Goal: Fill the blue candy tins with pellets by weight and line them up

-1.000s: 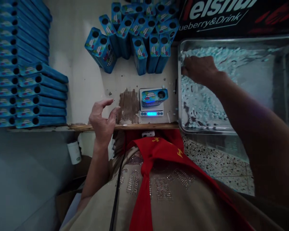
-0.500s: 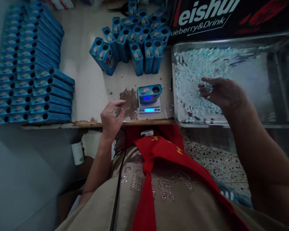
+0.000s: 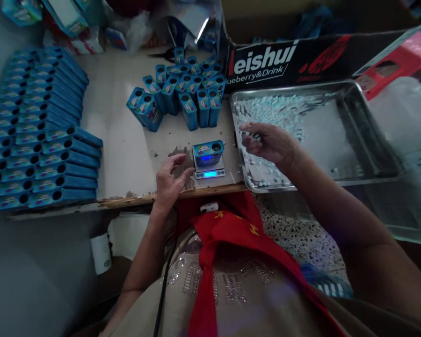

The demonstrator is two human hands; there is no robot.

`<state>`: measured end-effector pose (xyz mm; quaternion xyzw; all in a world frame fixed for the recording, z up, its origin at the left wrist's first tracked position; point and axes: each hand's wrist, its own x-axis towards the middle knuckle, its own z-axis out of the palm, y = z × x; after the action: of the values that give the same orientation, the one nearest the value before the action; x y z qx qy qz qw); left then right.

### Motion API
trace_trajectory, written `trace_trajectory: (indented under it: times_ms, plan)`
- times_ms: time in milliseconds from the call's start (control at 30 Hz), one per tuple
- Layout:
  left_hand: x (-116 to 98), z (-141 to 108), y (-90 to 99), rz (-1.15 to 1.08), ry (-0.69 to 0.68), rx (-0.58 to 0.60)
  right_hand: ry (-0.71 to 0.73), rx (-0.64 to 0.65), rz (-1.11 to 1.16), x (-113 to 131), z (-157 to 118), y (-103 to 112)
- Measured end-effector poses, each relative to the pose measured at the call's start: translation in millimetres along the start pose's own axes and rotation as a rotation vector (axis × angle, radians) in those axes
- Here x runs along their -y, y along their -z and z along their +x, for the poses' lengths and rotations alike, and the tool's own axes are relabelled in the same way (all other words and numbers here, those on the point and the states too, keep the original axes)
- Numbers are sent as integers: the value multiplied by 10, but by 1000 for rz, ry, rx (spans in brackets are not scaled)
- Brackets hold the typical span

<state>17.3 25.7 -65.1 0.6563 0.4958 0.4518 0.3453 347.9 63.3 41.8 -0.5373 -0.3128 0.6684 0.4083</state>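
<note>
Over the left part of the metal tray (image 3: pixel 354 100), my right hand (image 3: pixel 270 142) is closed around several small pale-blue candies (image 3: pixel 255 136). More of these candies (image 3: pixel 284 110) lie loose across the tray's left side. A small digital scale (image 3: pixel 210 173) with a lit blue display stands at the table's front edge. On its plate rests one blue candy box (image 3: pixel 207 153), with a dark round hole in its top. My left hand (image 3: pixel 171 180) is just left of the scale, thumb and fingers apart, holding nothing.
Several blue boxes (image 3: pixel 187 110) stand upright behind the scale. Many more are stacked in rows (image 3: pixel 59 145) at the left. A black printed carton (image 3: pixel 263 65) stands behind the tray, with a red plastic item (image 3: pixel 396 63) at its right. The wooden table edge (image 3: pixel 126 201) runs along the front.
My right hand has moved left across the tray toward the scale, still holding candies. My left hand has come nearer the scale. The camera view has shifted, showing more of the back.
</note>
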Motion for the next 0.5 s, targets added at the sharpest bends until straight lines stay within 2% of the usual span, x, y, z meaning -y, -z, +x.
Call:
trace_trajectory:
  times_ms: [133,267,500]
  plan:
    - [23,-15,20,-7,15,-14,11,137,-139,50,-68,-246]
    - [-27,49,-25,-32,-25,-1,61,245,-296,71,-107,-385]
    - [-215,266,-131,-3,-158,5,-10,234,-251,66,-46,-402]
